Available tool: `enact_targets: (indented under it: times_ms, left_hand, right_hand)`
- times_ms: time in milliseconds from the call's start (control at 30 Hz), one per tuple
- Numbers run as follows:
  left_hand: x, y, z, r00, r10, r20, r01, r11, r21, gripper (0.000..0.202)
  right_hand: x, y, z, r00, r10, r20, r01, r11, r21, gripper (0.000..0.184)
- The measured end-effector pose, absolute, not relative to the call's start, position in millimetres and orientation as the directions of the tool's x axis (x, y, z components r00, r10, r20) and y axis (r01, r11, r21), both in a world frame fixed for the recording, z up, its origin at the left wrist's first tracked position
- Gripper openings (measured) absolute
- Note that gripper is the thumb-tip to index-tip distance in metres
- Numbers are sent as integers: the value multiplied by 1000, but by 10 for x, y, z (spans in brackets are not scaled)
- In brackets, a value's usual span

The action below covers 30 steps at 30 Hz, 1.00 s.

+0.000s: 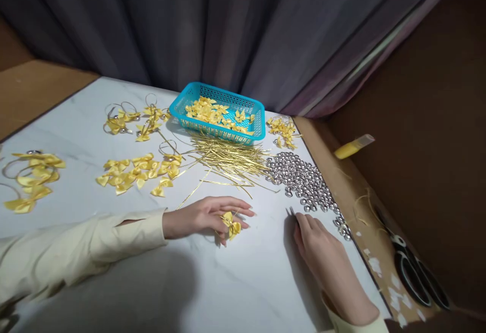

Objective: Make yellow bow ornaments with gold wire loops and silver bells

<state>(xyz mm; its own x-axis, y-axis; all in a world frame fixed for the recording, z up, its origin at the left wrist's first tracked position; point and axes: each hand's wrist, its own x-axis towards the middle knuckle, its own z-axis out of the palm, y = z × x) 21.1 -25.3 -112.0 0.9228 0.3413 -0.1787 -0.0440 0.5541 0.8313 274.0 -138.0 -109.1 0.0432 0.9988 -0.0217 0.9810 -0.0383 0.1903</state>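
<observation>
Yellow ribbon, tied into a small bow (233,230), sits pinched between the thumb and fingers of the left grip (210,216), just below the middle of the frame. Right of it, the right grip (322,247) is closed around a slim metal tool (292,212), perhaps tweezers, whose prongs point toward the upper left; most of it is hidden. The step in hand looks like positioning the bow while the tool waits beside it, well apart from it. From here, a move with the tool would call for a steady left pinch that leaves the ribbon uncrushed, and careful aim of the narrow tip.

Outward, silver beads (304,178) spread at centre right on the white surface (250,282), above the tool. Gold wires (228,158) lie heaped above the left grip, in front of a blue basket (228,96) holding loose bows (207,110). Another cluster of bows (123,186) rests left of centre. Far lower right, scissors (422,275) lie beyond the surface's edge, near white scraps (375,266).
</observation>
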Motion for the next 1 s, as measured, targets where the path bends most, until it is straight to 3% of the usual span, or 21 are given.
enact_targets:
  times_ms: [67,167,233,333,433,567,1000]
  left_hand:
    - [210,-252,-1122,923,344,-171,-51,551,833,51]
    - [212,-252,-1135,925,355,-138,-75,523,849,54]
    - [214,-253,-1143,925,362,-114,-85,491,867,56]
    - [216,-260,-1146,923,373,-91,-91,443,892,54]
    - [213,-267,-1146,919,385,-84,-91,415,905,50]
    - [208,-273,-1170,917,393,-69,-106,405,908,47]
    - [208,-287,-1181,909,414,-56,-155,458,875,45]
  right_hand:
    - [2744,-1385,-1106,60,998,8,995,-61,74,18]
    - [2734,-1402,-1031,171,985,-27,919,-169,-357,18]
    - [2674,-1410,-935,206,972,-116,740,-232,-631,21]
    - [2506,-1382,-790,197,940,-279,420,-338,-842,29]
    - [2330,-1300,-725,129,889,-440,221,-459,-861,35]
    - [2197,-1199,-799,88,846,-526,133,-533,-835,39]
    - [2011,-1114,-841,55,868,-494,149,-497,-855,30]
